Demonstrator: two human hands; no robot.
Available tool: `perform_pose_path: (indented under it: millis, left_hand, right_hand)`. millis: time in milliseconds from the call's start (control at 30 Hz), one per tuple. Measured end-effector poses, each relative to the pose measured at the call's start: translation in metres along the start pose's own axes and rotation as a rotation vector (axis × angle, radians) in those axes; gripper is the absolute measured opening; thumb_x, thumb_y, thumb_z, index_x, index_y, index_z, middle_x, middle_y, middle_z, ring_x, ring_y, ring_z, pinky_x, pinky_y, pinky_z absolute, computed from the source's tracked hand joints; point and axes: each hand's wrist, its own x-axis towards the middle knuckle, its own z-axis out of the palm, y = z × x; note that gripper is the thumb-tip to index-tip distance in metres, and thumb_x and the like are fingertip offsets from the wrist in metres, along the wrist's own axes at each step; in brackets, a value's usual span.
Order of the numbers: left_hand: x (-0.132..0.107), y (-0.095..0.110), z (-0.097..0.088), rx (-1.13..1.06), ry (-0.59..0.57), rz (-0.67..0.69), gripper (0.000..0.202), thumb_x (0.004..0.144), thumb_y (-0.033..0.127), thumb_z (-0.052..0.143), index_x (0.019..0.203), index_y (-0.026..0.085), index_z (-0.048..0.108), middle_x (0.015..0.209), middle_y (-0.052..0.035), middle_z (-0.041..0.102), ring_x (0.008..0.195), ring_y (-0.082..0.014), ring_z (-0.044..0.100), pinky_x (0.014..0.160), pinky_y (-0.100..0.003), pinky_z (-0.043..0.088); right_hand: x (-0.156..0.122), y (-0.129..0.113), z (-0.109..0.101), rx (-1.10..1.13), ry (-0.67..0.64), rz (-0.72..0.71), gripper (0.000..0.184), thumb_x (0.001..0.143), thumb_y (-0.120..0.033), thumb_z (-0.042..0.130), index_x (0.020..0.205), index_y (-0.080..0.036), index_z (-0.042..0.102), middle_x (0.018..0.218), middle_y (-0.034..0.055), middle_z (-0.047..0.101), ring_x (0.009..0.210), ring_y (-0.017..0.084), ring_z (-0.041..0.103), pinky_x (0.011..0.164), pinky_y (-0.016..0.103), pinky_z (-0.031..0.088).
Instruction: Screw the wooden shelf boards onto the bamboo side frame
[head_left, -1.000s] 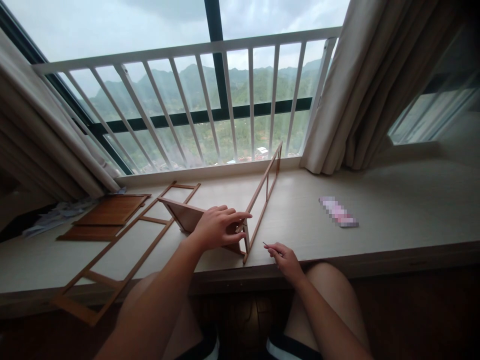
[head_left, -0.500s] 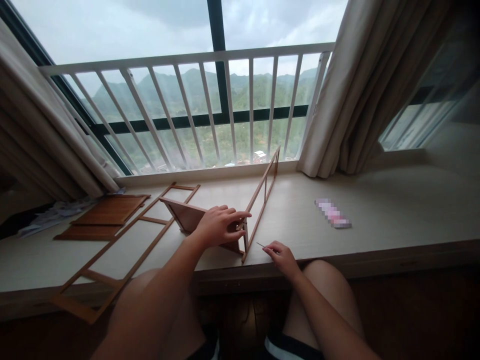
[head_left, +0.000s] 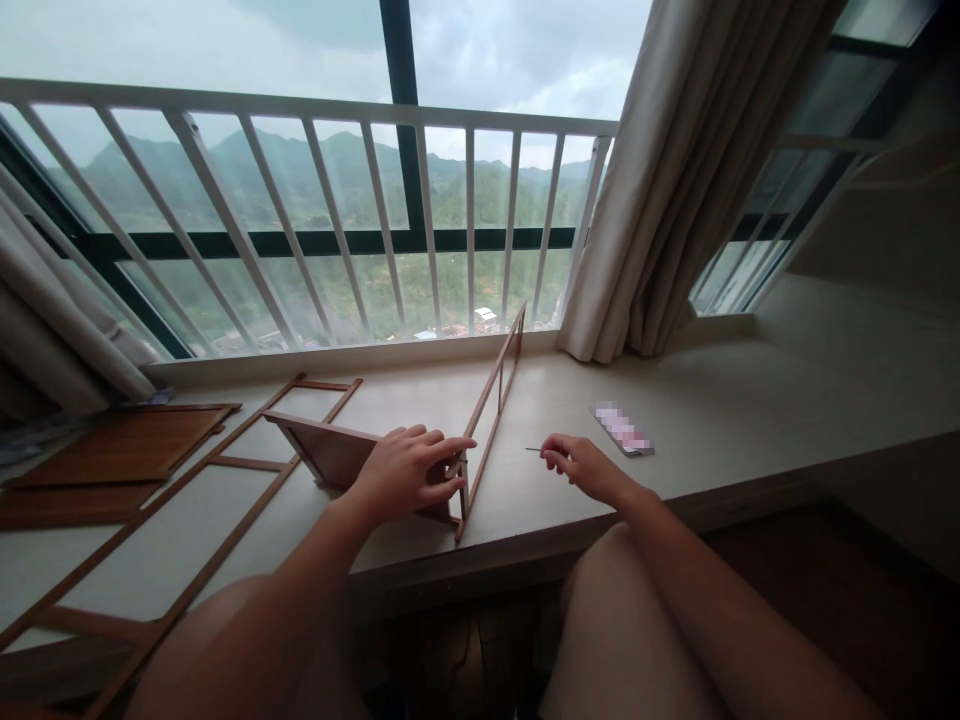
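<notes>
My left hand rests with curled fingers on a tilted wooden panel where it meets an upright ladder-like wooden side frame standing on edge on the pale window ledge. My right hand hovers just right of that frame, pinching a thin dark pin-like tool whose tip points left toward the frame.
A second ladder-like frame lies flat on the ledge at left, beside two dark wooden boards. A small flat packet lies right of my right hand. White railing bars and curtains stand behind; my knees are below the ledge edge.
My right hand has lifted from the ledge's front edge and moved up and away, level with the frame. The view has shifted right. My left hand stays on the panel.
</notes>
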Motion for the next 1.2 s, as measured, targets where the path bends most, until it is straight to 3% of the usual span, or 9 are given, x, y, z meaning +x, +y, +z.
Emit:
perform_pose_path:
  millis: [133,333,467,600,767,967,1200]
  left_hand:
    - [0.0,0.0,0.0,-0.01,0.01,0.008,0.045,0.088,0.051,0.058,0.132,0.039,0.056,0.095,-0.0004,0.066,0.09,-0.0191,0.058,0.078,-0.033,0.038]
    - [0.001,0.0,0.0,-0.017,-0.023,-0.02,0.047,0.088,0.051,0.059,0.133,0.042,0.054,0.093,0.0007,0.064,0.089,-0.0198,0.057,0.079,-0.034,0.038]
    - [0.003,-0.001,0.001,-0.016,-0.037,-0.032,0.048,0.088,0.051,0.058,0.135,0.043,0.053,0.093,0.0001,0.064,0.089,-0.0204,0.056,0.079,-0.035,0.038]
    - [0.003,-0.002,0.001,-0.024,-0.059,-0.036,0.049,0.088,0.052,0.057,0.136,0.043,0.052,0.094,-0.0002,0.064,0.089,-0.0205,0.056,0.078,-0.035,0.037]
    - [0.002,-0.003,0.002,-0.028,-0.071,-0.044,0.05,0.087,0.051,0.059,0.136,0.045,0.051,0.096,0.0012,0.064,0.089,-0.0197,0.055,0.077,-0.036,0.037]
    - [0.003,-0.003,0.002,-0.039,-0.06,-0.038,0.052,0.086,0.048,0.062,0.136,0.044,0.051,0.096,0.0015,0.064,0.087,-0.018,0.055,0.076,-0.035,0.036]
    - [0.002,-0.002,0.0,-0.074,-0.072,-0.064,0.051,0.085,0.048,0.062,0.135,0.045,0.051,0.097,0.002,0.063,0.088,-0.0185,0.054,0.078,-0.035,0.035]
  right_hand:
    - [0.015,0.026,-0.017,-0.097,0.035,0.022,0.019,0.087,-0.033,0.054,0.077,-0.02,0.063,0.072,0.0015,0.063,0.068,0.017,0.054,0.065,0.029,0.037]
    - [0.03,0.075,-0.003,-0.169,0.139,0.078,0.024,0.089,-0.033,0.043,0.07,-0.021,0.05,0.074,0.0023,0.056,0.071,0.018,0.05,0.069,0.03,0.038]
    - [0.044,0.101,-0.001,-0.215,0.224,0.124,0.029,0.086,-0.04,0.05,0.065,-0.023,0.039,0.07,0.0011,0.051,0.067,0.017,0.044,0.065,0.03,0.033]
    - [0.053,0.118,-0.004,-0.217,0.2,0.178,0.037,0.087,-0.045,0.048,0.059,-0.023,0.039,0.059,0.0003,0.048,0.059,0.017,0.042,0.061,0.03,0.03]
    - [0.058,0.131,-0.006,-0.173,0.172,0.227,0.044,0.093,-0.048,0.03,0.066,-0.021,0.051,0.068,0.0049,0.059,0.071,0.021,0.055,0.068,0.031,0.038]
    - [0.067,0.134,0.002,-0.141,0.081,0.217,0.035,0.086,-0.041,0.034,0.077,-0.02,0.06,0.085,0.0078,0.065,0.085,0.023,0.059,0.08,0.033,0.042]
    - [0.078,0.13,0.009,-0.142,0.0,0.188,0.031,0.083,-0.037,0.035,0.077,-0.02,0.06,0.086,0.0078,0.064,0.087,0.023,0.059,0.084,0.034,0.043]
